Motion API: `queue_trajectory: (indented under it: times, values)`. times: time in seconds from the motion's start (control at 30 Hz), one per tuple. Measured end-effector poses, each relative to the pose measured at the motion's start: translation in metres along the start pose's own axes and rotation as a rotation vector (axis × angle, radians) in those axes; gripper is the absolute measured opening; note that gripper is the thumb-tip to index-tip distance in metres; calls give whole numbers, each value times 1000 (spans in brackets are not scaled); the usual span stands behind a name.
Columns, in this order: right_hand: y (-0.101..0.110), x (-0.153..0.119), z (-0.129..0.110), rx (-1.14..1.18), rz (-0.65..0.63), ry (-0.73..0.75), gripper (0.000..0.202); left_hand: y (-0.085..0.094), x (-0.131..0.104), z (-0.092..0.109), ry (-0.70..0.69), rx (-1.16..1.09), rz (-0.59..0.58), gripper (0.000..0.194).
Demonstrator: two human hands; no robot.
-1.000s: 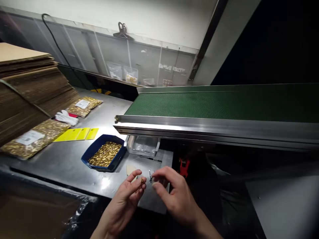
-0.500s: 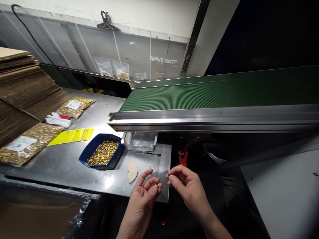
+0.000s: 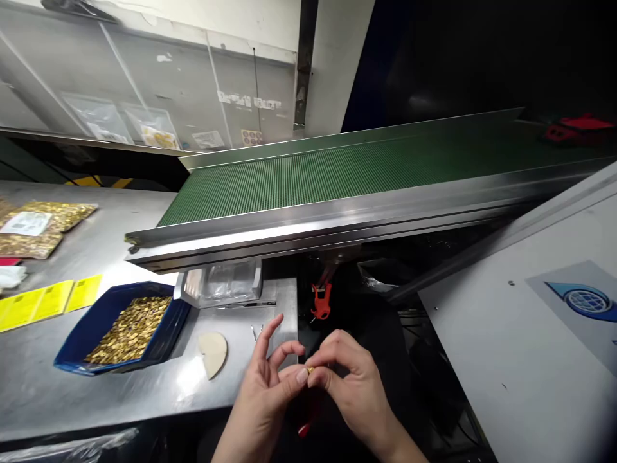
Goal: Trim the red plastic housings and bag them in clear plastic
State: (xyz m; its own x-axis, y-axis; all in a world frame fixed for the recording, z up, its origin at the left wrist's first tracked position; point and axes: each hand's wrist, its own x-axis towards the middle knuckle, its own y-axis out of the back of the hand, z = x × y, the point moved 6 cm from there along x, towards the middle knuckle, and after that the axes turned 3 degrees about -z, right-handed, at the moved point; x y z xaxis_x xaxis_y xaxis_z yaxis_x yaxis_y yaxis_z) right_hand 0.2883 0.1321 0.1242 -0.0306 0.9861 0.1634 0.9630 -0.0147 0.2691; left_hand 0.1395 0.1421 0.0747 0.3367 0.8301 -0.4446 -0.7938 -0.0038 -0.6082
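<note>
A tiny gold-coloured piece (image 3: 310, 370) is pinched between my two hands, below the conveyor. My left hand (image 3: 270, 392) holds it with thumb and index finger, its other fingers raised and apart. My right hand (image 3: 354, 386) closes thumb and fingertips on the same piece from the right side. Similar small gold pieces (image 3: 130, 328) fill part of a blue bin (image 3: 80, 334) on the metal table (image 3: 144, 395). Between bin and hands lie a flat beige disc (image 3: 213, 354) and thin metal tweezers (image 3: 256, 333), partly hidden by my left hand.
A green ribbed conveyor (image 3: 289, 180) crosses behind my hands. Beneath its edge sit a clear tray (image 3: 222, 283) and a pen (image 3: 248, 305). A red tool (image 3: 321, 301) hangs beyond my right hand. Yellow labels (image 3: 53, 299) and a bag of gold pieces (image 3: 43, 225) lie left.
The view has turned to the right, so the table things appear further left. My right hand has come together with my left hand, its fingertips now closed at the gold piece.
</note>
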Motion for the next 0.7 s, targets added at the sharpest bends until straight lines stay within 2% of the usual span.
queue_trajectory:
  times: [0.1, 0.27, 0.4, 0.53, 0.63, 0.7]
  values:
    - [6, -2, -4, -157, -25, 77, 12, -4, 3, -3, 0, 7, 27, 104]
    - [11, -8, -8, -347, -86, 289, 11, -6, 3, -13, 38, -39, 52, 101]
    - [15, -9, -2, -350, -142, 306, 12, -7, 1, -21, 119, -61, 58, 102]
    - [17, -9, -1, -441, -218, 328, 9, -7, 2, -23, 111, -26, 51, 104]
    - [19, -10, -2, -444, -223, 365, 10, -5, 7, -30, 133, -37, -9, 99]
    - [21, -12, -1, -418, -215, 378, 12, -5, 9, -39, 193, -79, -74, 87]
